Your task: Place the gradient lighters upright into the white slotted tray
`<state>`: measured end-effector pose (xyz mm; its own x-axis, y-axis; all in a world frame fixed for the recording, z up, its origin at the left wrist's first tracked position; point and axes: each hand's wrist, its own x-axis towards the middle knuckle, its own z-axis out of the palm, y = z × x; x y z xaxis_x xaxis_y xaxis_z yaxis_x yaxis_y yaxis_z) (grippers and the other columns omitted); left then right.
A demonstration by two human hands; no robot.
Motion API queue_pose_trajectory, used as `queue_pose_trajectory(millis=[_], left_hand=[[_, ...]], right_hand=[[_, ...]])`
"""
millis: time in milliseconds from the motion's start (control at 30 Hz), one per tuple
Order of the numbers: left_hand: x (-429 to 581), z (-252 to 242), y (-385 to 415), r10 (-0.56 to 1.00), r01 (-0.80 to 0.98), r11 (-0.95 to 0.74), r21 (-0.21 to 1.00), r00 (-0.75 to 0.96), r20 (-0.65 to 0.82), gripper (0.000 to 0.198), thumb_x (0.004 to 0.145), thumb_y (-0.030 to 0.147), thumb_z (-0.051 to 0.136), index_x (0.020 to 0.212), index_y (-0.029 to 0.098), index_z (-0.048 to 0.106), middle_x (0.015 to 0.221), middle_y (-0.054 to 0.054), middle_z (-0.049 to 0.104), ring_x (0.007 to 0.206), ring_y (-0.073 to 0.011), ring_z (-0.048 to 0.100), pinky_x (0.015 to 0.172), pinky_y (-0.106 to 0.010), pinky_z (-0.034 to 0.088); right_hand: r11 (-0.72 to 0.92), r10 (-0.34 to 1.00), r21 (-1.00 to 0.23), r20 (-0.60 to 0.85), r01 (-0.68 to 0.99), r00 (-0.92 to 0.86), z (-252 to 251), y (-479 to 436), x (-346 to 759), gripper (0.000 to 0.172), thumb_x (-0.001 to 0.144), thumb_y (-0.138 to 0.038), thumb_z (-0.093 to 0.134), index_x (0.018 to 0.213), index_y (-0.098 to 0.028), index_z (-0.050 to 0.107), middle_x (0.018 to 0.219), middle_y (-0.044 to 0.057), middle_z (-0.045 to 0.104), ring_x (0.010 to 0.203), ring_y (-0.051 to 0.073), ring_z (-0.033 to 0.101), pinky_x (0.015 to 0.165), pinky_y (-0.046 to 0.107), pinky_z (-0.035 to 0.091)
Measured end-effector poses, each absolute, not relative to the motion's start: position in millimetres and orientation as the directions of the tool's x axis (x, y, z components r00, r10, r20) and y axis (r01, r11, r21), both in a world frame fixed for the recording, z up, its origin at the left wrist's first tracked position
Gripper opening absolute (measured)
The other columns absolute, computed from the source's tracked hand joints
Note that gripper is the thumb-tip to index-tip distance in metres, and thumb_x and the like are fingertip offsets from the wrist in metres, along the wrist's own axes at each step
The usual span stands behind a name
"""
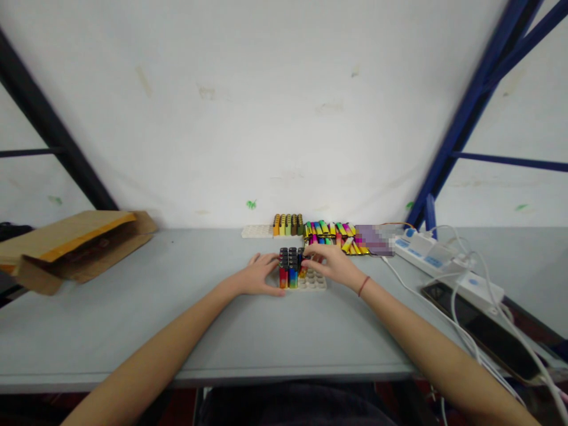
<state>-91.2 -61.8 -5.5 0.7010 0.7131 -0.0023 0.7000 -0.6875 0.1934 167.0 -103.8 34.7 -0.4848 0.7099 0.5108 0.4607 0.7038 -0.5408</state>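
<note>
Upright lighters (293, 276) with black tops and red, blue and multicoloured bodies stand in the left part of a white tray with holes (316, 283). My left hand (260, 276) rests at the tray's left side, thumb and fingers spread around its corner. Over the tray, my right hand (329, 263) is closed, its fingertips at a lighter with an orange-yellow lower end (302, 273). The fingers partly cover that lighter, and I cannot tell whether it is fully seated in a hole.
Behind are a second white tray (257, 231), upright yellow-to-dark lighters (287, 225) and a pile of shiny coloured lighters (331, 229). A power strip (448, 263) with white cables and a dark phone (483, 328) lie right. An opened cardboard box (84, 236) lies left.
</note>
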Motion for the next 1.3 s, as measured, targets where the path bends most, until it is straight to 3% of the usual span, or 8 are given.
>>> queue_pose_trajectory(millis=[133,233,367,500,667,867,1133,1300], left_hand=[[-90,2,-63,0.712,0.704,-0.682,0.198,0.701,-0.041,0.095,0.072,0.072,0.061,0.143,0.014,0.038,0.152,-0.018,0.031,0.139,-0.0392,0.026,0.115,-0.057,0.009],[-98,9,-62,0.710,0.699,-0.676,0.231,0.703,-0.051,0.096,0.069,0.070,0.064,0.141,0.011,0.041,0.152,-0.018,0.030,0.138,-0.0388,0.028,0.115,-0.048,0.020],[-118,14,-55,0.727,0.718,-0.645,0.262,0.682,-0.081,0.096,0.065,0.069,0.067,0.139,0.011,0.044,0.151,-0.016,0.032,0.138,-0.0370,0.030,0.114,-0.041,0.027],[-134,13,-48,0.727,0.718,-0.621,0.314,0.678,-0.111,0.102,0.063,0.068,0.070,0.142,0.011,0.040,0.152,-0.016,0.031,0.138,-0.0388,0.029,0.114,-0.043,0.027],[-135,10,-46,0.712,0.687,-0.637,0.349,0.698,-0.075,0.100,0.063,0.064,0.074,0.143,0.014,0.041,0.150,-0.015,0.035,0.137,-0.0398,0.031,0.114,-0.045,0.028],[-132,10,-46,0.709,0.682,-0.640,0.355,0.702,-0.069,0.100,0.062,0.062,0.075,0.142,0.012,0.042,0.150,-0.016,0.034,0.137,-0.0387,0.032,0.114,-0.043,0.029],[-130,12,-51,0.740,0.729,-0.614,0.303,0.665,-0.098,0.103,0.063,0.071,0.069,0.141,0.009,0.043,0.151,-0.019,0.031,0.138,-0.0398,0.030,0.113,-0.046,0.029],[-120,3,-51,0.738,0.715,-0.659,0.233,0.675,0.015,0.091,0.068,0.072,0.064,0.135,0.012,0.049,0.148,-0.017,0.037,0.135,-0.0379,0.035,0.112,-0.046,0.030]], right_hand=[[0.672,0.727,-0.506,0.589,0.540,-0.353,34,-94,178,0.022,0.092,-0.032,0.053,0.104,-0.018,0.065,0.101,0.008,0.069,0.088,0.019,0.064,0.077,0.031,0.051],[0.592,0.708,-0.345,0.654,0.729,-0.265,26,-81,191,0.028,0.093,-0.019,0.042,0.109,-0.015,0.065,0.107,0.012,0.068,0.102,0.024,0.061,0.092,0.039,0.046],[0.617,0.678,-0.046,0.538,0.785,-0.501,10,-71,192,0.041,0.086,-0.007,0.041,0.120,-0.015,0.063,0.124,0.012,0.063,0.123,0.027,0.048,0.106,0.046,0.034],[0.633,0.688,0.072,0.404,0.771,-0.602,3,-76,176,0.034,0.091,-0.014,0.043,0.117,-0.017,0.064,0.122,0.010,0.065,0.132,0.028,0.041,0.112,0.053,0.020],[0.650,0.699,0.074,0.332,0.756,-0.634,14,-88,169,0.026,0.093,-0.021,0.043,0.092,-0.015,0.069,0.099,0.011,0.071,0.122,0.027,0.048,0.106,0.045,0.028],[0.514,0.840,0.049,0.174,0.856,-0.514,33,-103,169,0.033,0.094,-0.029,0.044,0.079,-0.014,0.069,0.083,0.012,0.070,0.078,0.021,0.063,0.070,0.029,0.041],[0.331,0.941,0.011,0.075,0.944,-0.331,33,-107,172,0.023,0.089,-0.023,0.048,0.096,-0.011,0.066,0.094,0.016,0.071,0.083,0.025,0.065,0.068,0.030,0.041],[0.377,0.926,-0.091,0.038,0.922,-0.375,34,-100,180,0.013,0.081,-0.012,0.050,0.083,-0.011,0.062,0.093,0.017,0.067,0.085,0.023,0.061,0.071,0.029,0.040]])
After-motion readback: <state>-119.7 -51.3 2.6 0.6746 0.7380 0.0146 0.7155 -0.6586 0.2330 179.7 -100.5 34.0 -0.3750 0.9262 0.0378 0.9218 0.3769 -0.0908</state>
